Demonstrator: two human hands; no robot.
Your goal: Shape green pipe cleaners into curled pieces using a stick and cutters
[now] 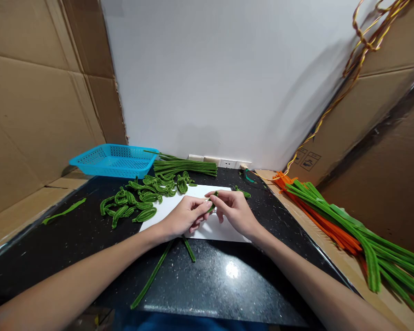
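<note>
My left hand (186,215) and my right hand (232,209) meet over a white sheet of paper (214,226) on the black table (207,280). Both pinch the same green pipe cleaner (212,205), bent between the fingertips. Two ends of a green pipe cleaner (155,271) trail from under my left hand toward the table's near edge. A pile of folded green pipe-cleaner loops (143,197) lies just left of the paper.
A blue plastic basket (114,160) stands at the back left. A straight bundle of green pipe cleaners (185,166) lies by the wall. At the right, green (348,230) and orange pipe cleaners (327,227) rest on cardboard. Cardboard panels flank both sides.
</note>
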